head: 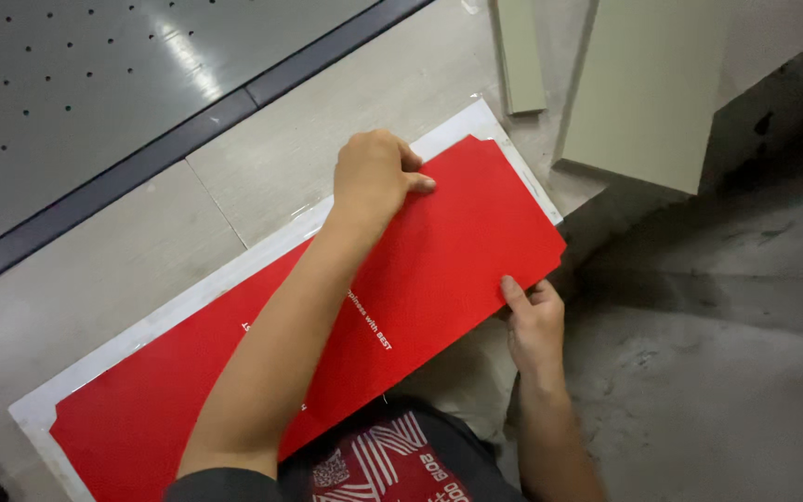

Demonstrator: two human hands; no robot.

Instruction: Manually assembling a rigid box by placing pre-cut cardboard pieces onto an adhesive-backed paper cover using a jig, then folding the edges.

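**Two hands on a long red sheet**

The left hand (375, 177) lies knuckles-up on the red sheet (439, 260), its grip curled, fingertips and thumb pressing down near the sheet's far edge; nothing is pinched there. The right hand (533, 321) meets the near edge of the same sheet, thumb on top and fingers out of sight beneath, so its grip looks like a pinch on that edge.

The sheet passes under the left grip and between the two hands. Its long axis runs diagonally, from the notched end just beyond both grips back down past the left forearm. Both hands sit at that far end, the right nearer the corner.

Under the sheet a white backing panel (188, 302) shows as a border on the tiled floor (132, 251). Beyond the left grip stand pale green panels (648, 88) and a grey perforated metal sheet (67, 84).
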